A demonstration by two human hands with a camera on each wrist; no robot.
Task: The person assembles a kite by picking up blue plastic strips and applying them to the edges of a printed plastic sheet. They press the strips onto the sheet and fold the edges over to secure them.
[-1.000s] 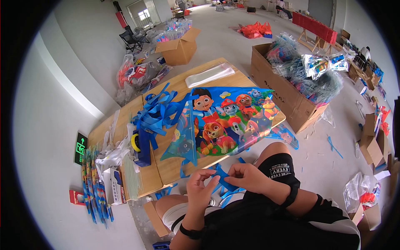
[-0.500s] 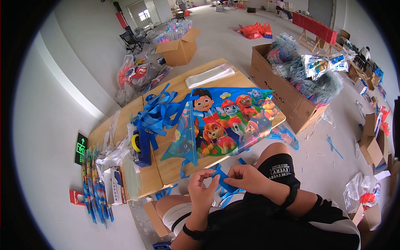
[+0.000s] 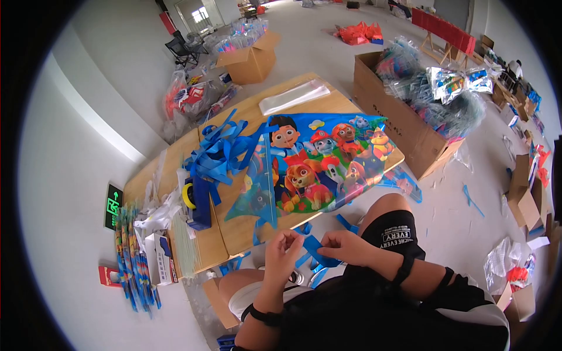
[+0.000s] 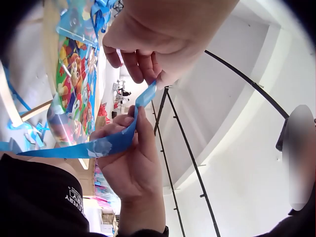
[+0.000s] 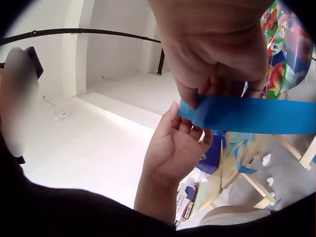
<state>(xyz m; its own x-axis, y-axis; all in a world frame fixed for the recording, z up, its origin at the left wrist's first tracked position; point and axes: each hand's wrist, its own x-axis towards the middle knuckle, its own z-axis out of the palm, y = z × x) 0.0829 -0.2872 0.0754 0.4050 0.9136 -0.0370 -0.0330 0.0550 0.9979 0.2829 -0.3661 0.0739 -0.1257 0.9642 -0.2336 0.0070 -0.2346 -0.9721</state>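
Both hands work on a blue plastic ribbon [image 3: 314, 250] in front of the torso. My left hand [image 3: 282, 253] pinches its short end between thumb and fingers, as the left wrist view shows close up. Beside it, my right hand [image 3: 346, 248] grips the same ribbon [image 5: 261, 115] a short way along, thumb and fingers on either side. From there the ribbon [image 4: 64, 151] trails off towards the legs, with a pale shiny patch near the right fingers. On the table just beyond lies a cartoon-printed kite [image 3: 316, 165] with a clear film side.
A tangle of blue ribbons [image 3: 216, 155], a tape dispenser [image 3: 201, 206] and clear sleeves [image 3: 294, 97] lie on the wooden table [image 3: 243, 238]. A large carton [image 3: 398, 117] of bagged goods stands at the right; another carton [image 3: 249, 63] stands beyond the table. Rolled prints [image 3: 134, 260] lean at the left.
The head view has tilted a little. Both hands stay together on the ribbon; the left has shifted slightly up, and more of the ribbon shows between them.
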